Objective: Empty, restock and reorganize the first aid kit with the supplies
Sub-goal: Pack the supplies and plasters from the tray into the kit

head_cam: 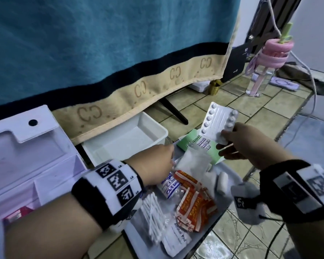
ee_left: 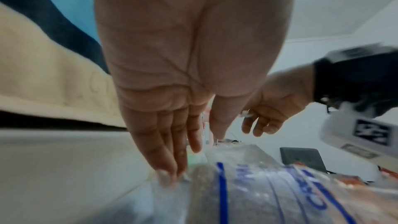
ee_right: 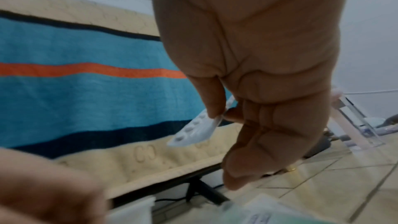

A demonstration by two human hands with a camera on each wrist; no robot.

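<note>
The open white first aid kit [head_cam: 26, 156] sits at the left. A grey tray [head_cam: 225, 198] holds a wrapped crepe bandage [head_cam: 167, 186], orange plasters [head_cam: 195, 199], cotton swabs [head_cam: 153, 212], an alcohol pad [head_cam: 178, 238], a gauze roll [head_cam: 222, 181] and a green-and-white box [head_cam: 198, 146]. My left hand [head_cam: 157, 161] reaches over the tray; in the left wrist view its straight fingertips [ee_left: 170, 173] touch the clear wrap of the crepe bandage [ee_left: 258, 193]. Above the box, my right hand [head_cam: 226, 135] pinches a white blister pack of pills [head_cam: 219, 122] between thumb and forefinger [ee_right: 217, 117].
An empty white bin [head_cam: 123, 139] stands between kit and tray, under a hanging teal towel [head_cam: 101, 43]. A black stand leg [head_cam: 174, 111] crosses the tiled counter. At the back right stands a pink-lidded clear bottle [head_cam: 260, 75]. The counter edge runs down the right side.
</note>
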